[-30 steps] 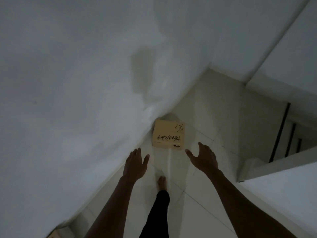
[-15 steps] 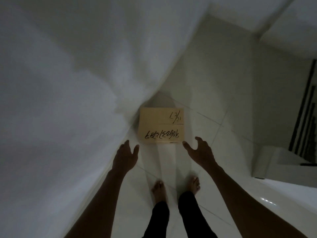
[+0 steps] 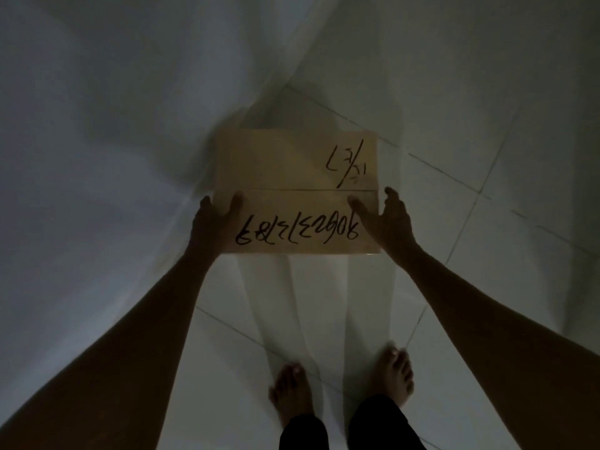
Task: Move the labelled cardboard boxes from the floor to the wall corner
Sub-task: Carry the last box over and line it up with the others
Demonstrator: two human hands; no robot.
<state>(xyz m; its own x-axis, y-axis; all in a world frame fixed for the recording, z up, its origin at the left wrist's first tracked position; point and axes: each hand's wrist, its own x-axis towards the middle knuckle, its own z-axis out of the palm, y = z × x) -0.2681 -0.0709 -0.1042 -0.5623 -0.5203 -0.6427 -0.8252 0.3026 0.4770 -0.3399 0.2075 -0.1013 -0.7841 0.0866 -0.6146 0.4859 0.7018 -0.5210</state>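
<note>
We see the box (image 3: 295, 193) on the tiled floor (image 3: 454, 157), its far left corner close against the white wall (image 3: 97, 125). On the right of the box the floor is open, and also between the box and the two bare feet (image 3: 293, 391) there is free floor. The near edge of the box is straight and not covered.

On the lid there is black handwriting, upside down for us; it looks like a long number, and a short mark stands near the far right corner. We cannot read it surely.

The box is flat, tan cardboard, with a closed seam across the lid.

The left hand (image 3: 211, 225) grips the left edge, thumb on top. The right hand (image 3: 386, 219) holds the right edge the same way.
</note>
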